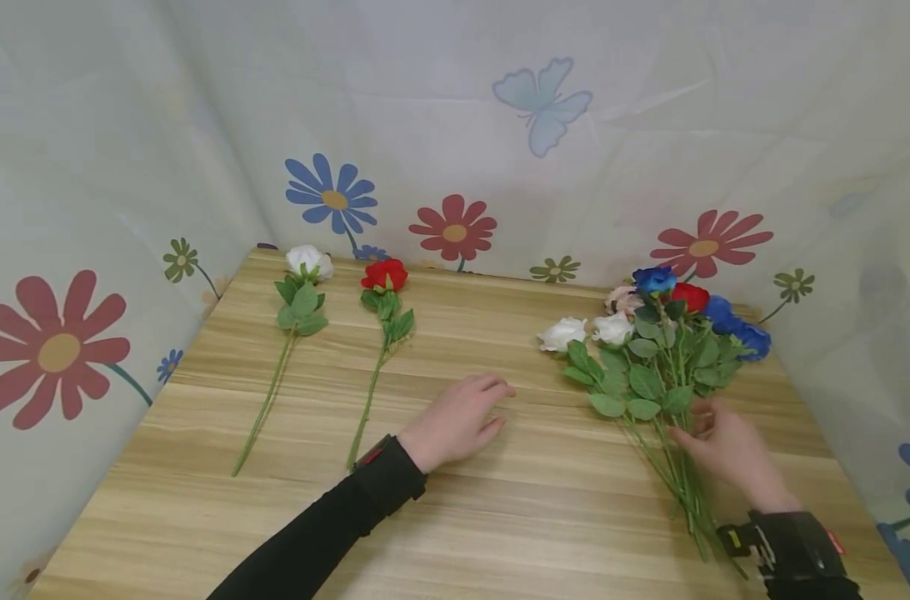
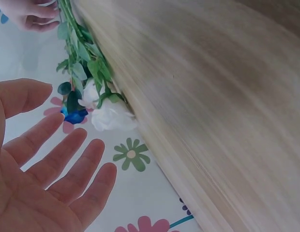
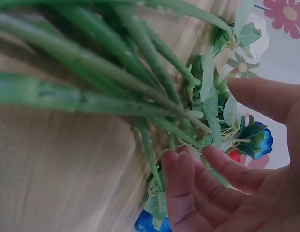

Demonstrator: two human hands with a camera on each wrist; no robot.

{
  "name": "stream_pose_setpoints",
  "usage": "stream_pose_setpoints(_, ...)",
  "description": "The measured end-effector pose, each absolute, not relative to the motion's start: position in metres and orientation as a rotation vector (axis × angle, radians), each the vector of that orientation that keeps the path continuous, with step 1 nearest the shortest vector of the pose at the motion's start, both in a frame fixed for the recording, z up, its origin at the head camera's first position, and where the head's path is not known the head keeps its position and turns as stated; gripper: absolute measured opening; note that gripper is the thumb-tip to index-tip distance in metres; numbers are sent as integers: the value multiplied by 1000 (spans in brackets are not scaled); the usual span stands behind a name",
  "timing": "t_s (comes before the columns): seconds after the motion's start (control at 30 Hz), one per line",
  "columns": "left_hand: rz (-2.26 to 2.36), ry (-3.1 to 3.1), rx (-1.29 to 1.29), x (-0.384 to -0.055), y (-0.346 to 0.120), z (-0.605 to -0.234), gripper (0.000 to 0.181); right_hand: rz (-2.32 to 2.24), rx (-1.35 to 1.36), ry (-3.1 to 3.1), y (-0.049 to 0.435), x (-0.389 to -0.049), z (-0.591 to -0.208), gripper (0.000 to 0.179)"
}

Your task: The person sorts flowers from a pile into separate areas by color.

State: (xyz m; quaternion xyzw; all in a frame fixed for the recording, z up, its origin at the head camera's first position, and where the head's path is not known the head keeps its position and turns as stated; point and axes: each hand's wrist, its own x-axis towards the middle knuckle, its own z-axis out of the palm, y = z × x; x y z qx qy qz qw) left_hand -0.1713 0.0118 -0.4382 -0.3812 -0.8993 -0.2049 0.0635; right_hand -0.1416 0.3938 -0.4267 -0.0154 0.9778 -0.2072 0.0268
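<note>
Table: was wooden.
Bunch: seemed light, best held by stems (petals looked soft).
Left hand: hung spread.
Right hand: curved loosely, thumb apart.

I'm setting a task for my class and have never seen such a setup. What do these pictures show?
There is no machine: a person works with two bare hands, wearing one camera on the head and one on each wrist. The head picture looks down at a wooden table. On its left lie a white rose and, apart from it, a red rose; on its right, a bunch of white, pale pink, red and blue flowers. The left wrist picture shows the left hand holding nothing, its fingers spread. The right wrist picture shows the right hand at the bunch's green stems, thumb and fingers apart; whether it touches them is hard to tell.
</note>
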Motion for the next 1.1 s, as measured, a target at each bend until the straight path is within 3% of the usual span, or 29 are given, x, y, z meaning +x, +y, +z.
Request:
stream_pose_setpoints(0.43,-620,-2708,-1168,-172,11,-445,38,-576,-2,2915,401,-146,-438,68)
stream_pose_setpoints(0.9,-625,-2712,-1163,-171,9,-448,37,-490,-18,2941,406,-147,-442,38)
stream_pose_setpoints(1.1,-624,-2712,-1164,-170,9,-449,35,-507,-8,2940,405,-144,-440,34)
